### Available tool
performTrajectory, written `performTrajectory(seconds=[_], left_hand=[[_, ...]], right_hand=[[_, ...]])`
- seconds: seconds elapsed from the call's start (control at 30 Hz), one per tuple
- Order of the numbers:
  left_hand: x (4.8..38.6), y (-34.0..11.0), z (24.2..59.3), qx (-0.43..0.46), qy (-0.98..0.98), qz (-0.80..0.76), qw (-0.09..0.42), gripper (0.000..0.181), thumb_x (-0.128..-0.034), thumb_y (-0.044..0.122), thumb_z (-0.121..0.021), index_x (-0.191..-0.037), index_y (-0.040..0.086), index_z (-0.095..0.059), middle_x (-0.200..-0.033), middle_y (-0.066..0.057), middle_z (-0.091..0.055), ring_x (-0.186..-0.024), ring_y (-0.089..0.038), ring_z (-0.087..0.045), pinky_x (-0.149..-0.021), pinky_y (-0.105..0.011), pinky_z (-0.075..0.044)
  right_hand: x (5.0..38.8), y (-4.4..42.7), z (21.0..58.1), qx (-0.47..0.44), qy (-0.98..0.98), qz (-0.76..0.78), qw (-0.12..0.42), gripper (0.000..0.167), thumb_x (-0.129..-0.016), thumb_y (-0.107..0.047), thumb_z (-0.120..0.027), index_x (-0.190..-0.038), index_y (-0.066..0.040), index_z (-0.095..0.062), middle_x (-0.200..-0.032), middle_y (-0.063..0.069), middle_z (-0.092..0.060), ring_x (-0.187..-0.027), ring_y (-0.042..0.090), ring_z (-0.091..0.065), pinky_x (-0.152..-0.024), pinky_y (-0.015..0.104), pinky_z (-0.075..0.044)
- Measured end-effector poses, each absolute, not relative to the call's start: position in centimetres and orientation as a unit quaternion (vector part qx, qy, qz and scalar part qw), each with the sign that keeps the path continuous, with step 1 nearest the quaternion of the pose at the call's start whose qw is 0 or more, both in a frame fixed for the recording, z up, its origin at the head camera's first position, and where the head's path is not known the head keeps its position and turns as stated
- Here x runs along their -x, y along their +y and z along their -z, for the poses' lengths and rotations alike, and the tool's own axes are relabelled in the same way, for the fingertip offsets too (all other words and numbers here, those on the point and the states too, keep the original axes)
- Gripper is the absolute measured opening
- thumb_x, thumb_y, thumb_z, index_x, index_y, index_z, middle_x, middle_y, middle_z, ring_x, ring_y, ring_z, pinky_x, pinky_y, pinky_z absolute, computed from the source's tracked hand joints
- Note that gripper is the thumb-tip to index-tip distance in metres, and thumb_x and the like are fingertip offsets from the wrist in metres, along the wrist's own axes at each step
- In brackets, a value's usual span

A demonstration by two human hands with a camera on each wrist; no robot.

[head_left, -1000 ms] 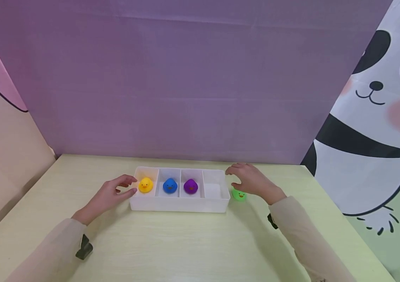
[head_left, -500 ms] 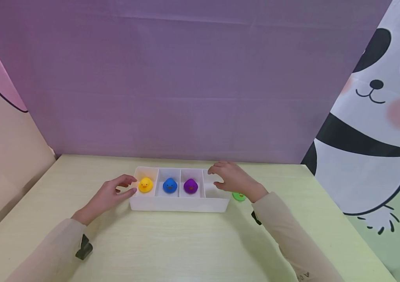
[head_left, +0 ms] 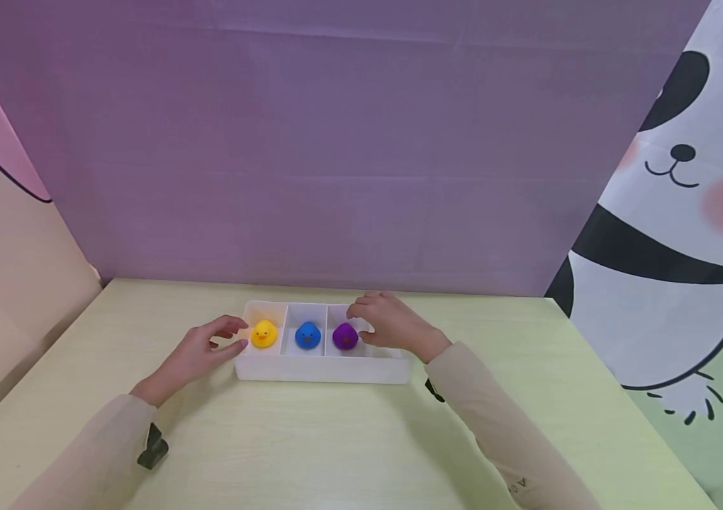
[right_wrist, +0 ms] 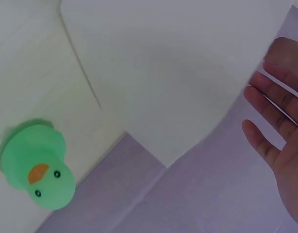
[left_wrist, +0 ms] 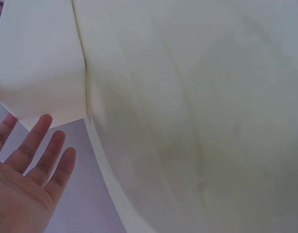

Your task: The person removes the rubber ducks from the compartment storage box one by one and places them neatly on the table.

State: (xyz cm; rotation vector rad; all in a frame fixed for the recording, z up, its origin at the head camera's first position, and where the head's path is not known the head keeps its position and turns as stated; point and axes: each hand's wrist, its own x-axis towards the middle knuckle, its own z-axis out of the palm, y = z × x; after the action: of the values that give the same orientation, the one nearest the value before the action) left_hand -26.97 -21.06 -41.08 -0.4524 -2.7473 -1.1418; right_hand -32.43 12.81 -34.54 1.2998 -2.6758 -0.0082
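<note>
A white divided box (head_left: 323, 370) sits on the table. Its compartments hold a yellow rubber duck (head_left: 264, 333) at the left, then a blue one (head_left: 307, 336) and a purple one (head_left: 345, 337). My left hand (head_left: 198, 348) is at the box's left end, fingers relaxed by the rim; whether they touch it I cannot tell. Above the right part of the box hovers my right hand (head_left: 396, 324), its thumb tip close beside the purple duck, fingers loosely spread. The right wrist view has a green rubber duck (right_wrist: 39, 165) on the table, hidden behind my right arm in the head view.
The pale wooden table (head_left: 310, 446) ends at a purple cloth backdrop (head_left: 336, 156). To the right hangs a panel with a cartoon panda (head_left: 668, 234). A beige panel (head_left: 10, 283) stands along the left side.
My right hand has moved left, from beside the green duck across the rightmost compartment toward the purple duck. The left hand and the ducks have stayed in place.
</note>
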Motion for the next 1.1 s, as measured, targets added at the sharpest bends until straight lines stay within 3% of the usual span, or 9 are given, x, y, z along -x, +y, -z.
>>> performTrajectory(seconds=[0.83,1.1], left_hand=[[26.9,-21.1,41.2,0.152,-0.907,0.386,0.071,0.036,-0.0866,0.031,-0.062,-0.118,0.014,-0.055,-0.113,-0.009,-0.061,-0.103,-0.028,-0.055,-0.081,-0.042,-0.049],[26.8,-21.2,41.3,0.153,-0.908,0.384,0.072,0.039,-0.0862,0.037,-0.061,-0.118,0.015,-0.055,-0.113,-0.01,-0.062,-0.103,-0.027,-0.055,-0.081,-0.042,-0.049]], right_hand=[[33.2,10.6,36.1,-0.427,-0.902,0.035,0.057,0.03,-0.076,-0.016,-0.073,-0.103,-0.012,-0.061,-0.105,0.002,-0.064,-0.101,0.021,-0.054,-0.094,0.044,-0.042],[33.4,10.1,36.4,-0.434,-0.896,0.063,0.069,0.025,-0.076,-0.015,-0.072,-0.099,-0.013,-0.062,-0.101,-0.001,-0.065,-0.095,0.02,-0.055,-0.083,0.039,-0.043]])
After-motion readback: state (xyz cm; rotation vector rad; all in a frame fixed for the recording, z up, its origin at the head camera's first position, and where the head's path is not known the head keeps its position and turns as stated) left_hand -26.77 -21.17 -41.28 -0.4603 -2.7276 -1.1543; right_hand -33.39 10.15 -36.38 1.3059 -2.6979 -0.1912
